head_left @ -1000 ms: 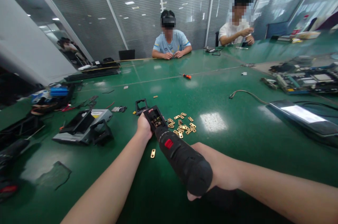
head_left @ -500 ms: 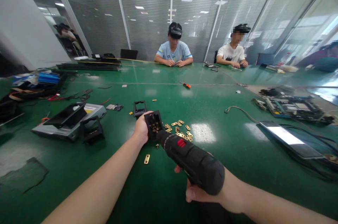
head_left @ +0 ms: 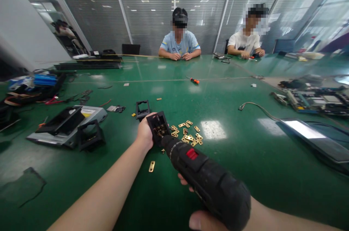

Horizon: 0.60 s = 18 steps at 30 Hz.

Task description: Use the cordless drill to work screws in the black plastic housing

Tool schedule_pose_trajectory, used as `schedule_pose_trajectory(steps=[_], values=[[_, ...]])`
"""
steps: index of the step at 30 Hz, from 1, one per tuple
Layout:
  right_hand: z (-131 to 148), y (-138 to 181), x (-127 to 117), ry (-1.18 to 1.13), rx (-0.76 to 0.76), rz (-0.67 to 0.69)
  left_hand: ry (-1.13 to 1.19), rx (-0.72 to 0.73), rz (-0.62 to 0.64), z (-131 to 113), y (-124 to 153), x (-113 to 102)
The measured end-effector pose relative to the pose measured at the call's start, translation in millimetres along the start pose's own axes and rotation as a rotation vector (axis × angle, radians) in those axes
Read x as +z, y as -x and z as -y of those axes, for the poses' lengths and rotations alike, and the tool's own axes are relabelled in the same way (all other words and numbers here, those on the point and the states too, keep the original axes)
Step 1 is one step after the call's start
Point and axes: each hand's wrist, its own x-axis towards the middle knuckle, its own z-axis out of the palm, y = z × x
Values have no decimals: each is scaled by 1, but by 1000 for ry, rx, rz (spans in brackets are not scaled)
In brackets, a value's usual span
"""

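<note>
My left hand (head_left: pixel 144 132) is closed around the side of a black plastic housing (head_left: pixel 154 122), tilted so its open inside faces me. Brass parts show within the housing. In my right hand (head_left: pixel 200 202) is a black cordless drill (head_left: pixel 201 171) with a red switch on top. The drill's front end points into the housing; whether its bit touches a brass part I cannot tell. Most of my right hand's fingers are hidden beneath the drill. Loose brass plates (head_left: pixel 188 138) lie just right of the housing, and a single brass plate (head_left: pixel 152 166) lies nearer me.
Two more black frames, one behind (head_left: pixel 142 108) and one at left (head_left: pixel 91 134), stand on the green table. A grey metal box (head_left: pixel 64 133) is at left, a circuit board (head_left: pixel 324 98) and a phone-like slab (head_left: pixel 313 134) at right. An orange screwdriver (head_left: pixel 194 81) lies farther back. Two people sit opposite.
The drill's rear end has swung down and right, closer to the camera, while its front stays at the housing. The view has shifted slightly. My left hand keeps its hold.
</note>
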Motion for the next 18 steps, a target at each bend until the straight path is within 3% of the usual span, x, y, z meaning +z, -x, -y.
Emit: schedule_pose_trajectory(steps=[3,8,15,18], values=[[9,-5,0,-99,49,54,-3,-1,-5,0,1,0],[16,-2,10,-137,159,-6,0,7,-11,1,-1,0],[32,-5,8,-317,190,64,-3,16,-18,2,-1,1],[31,0,6,-226,143,30,-10,22,4,3,-2,1]])
